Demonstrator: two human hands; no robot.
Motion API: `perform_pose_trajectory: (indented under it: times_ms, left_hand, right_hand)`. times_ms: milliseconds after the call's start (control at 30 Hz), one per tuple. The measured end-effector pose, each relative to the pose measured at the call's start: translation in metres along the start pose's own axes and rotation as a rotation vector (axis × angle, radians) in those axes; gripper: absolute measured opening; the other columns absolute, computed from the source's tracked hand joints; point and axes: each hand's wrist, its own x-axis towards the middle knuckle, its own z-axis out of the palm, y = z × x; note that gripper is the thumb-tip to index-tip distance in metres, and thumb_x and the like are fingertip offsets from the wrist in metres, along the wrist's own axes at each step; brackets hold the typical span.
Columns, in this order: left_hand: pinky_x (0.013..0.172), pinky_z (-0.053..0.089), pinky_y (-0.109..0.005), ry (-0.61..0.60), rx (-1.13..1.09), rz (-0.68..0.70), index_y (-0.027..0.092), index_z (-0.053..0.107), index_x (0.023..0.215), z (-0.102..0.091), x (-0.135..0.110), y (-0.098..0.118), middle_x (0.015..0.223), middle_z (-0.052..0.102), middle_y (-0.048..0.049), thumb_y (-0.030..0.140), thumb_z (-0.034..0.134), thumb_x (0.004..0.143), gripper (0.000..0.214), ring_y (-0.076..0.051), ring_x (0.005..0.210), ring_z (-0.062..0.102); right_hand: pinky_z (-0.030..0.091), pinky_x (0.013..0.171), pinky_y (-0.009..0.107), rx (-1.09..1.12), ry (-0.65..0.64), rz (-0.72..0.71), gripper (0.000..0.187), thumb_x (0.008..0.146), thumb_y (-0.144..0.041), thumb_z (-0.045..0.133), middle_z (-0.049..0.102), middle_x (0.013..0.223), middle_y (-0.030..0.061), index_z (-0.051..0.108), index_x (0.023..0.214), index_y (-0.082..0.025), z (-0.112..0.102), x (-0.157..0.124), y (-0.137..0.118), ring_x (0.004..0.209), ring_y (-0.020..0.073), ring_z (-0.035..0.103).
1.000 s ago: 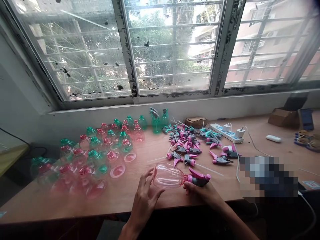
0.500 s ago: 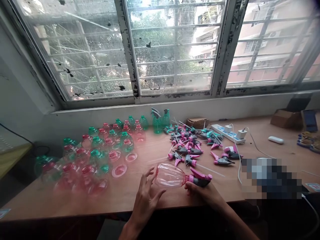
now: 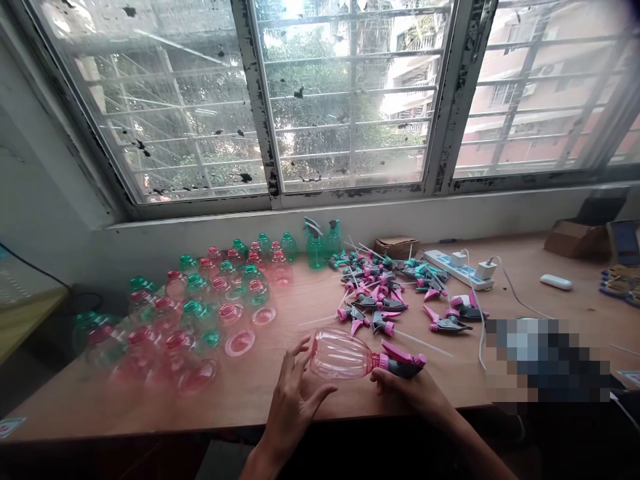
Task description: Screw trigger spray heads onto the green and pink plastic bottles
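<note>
A clear pink spray bottle (image 3: 340,355) lies on its side in the air over the table's front part, its base to the left. On its neck sits a pink and grey trigger head (image 3: 400,360). My right hand (image 3: 407,390) is closed around the neck and trigger-head end, its fingers partly hidden beneath. My left hand (image 3: 297,387) is beside the bottle's base, fingers and thumb spread apart; whether a fingertip touches the base is hard to tell.
Several pink and green bottles without heads (image 3: 195,320) stand on the left of the table. A pile of trigger heads (image 3: 375,280) lies behind the held bottle. Green bottles with heads (image 3: 316,247) stand at the back. A power strip (image 3: 460,270) with white cables lies right.
The view has shifted slightly. The spray bottle stays in my right hand, almost unmoved, and my left thumb has stretched a little further out to the right.
</note>
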Motion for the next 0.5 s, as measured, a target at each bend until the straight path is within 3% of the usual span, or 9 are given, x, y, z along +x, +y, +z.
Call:
perform_pose_trajectory:
  times_ms: [200, 400, 500]
  left_hand:
    - [0.107, 0.047, -0.05, 0.006, -0.007, -0.03, 0.028, 0.058, 0.123, -0.0029, 0.0024, 0.0032, 0.143, 0.049, -0.0104, 0.036, 0.056, 0.095, 0.029, -0.03, 0.134, 0.048]
    - [0.107, 0.046, -0.051, -0.008, 0.005, 0.018, 0.032, 0.045, 0.138, -0.0002, 0.001, 0.0018, 0.145, 0.046, -0.01, 0.03, 0.055, 0.096, 0.043, -0.029, 0.137, 0.045]
    - [0.108, 0.047, -0.049, -0.023, 0.001, 0.028, 0.03, 0.046, 0.137, -0.0012, 0.001, 0.0035, 0.146, 0.046, -0.0109, 0.033, 0.061, 0.093, 0.047, -0.03, 0.138, 0.043]
  right_hand:
    - [0.053, 0.06, 0.032, -0.008, 0.037, -0.007, 0.031, 0.072, -0.051, 0.078, 0.073, 0.059, 0.001, 0.074, 0.073, -0.02, 0.0025, -0.0016, -0.0038, 0.059, 0.022, 0.067]
    - [0.052, 0.06, 0.031, 0.009, 0.058, 0.038, 0.039, 0.072, -0.055, 0.076, 0.073, 0.059, 0.0037, 0.077, 0.07, -0.017, 0.0024, -0.0025, 0.0007, 0.059, 0.0219, 0.067]
    - [0.051, 0.059, 0.031, 0.001, 0.055, 0.024, 0.038, 0.071, -0.055, 0.078, 0.073, 0.058, 0.0032, 0.076, 0.067, -0.017, 0.0016, -0.0017, 0.0033, 0.058, 0.0217, 0.066]
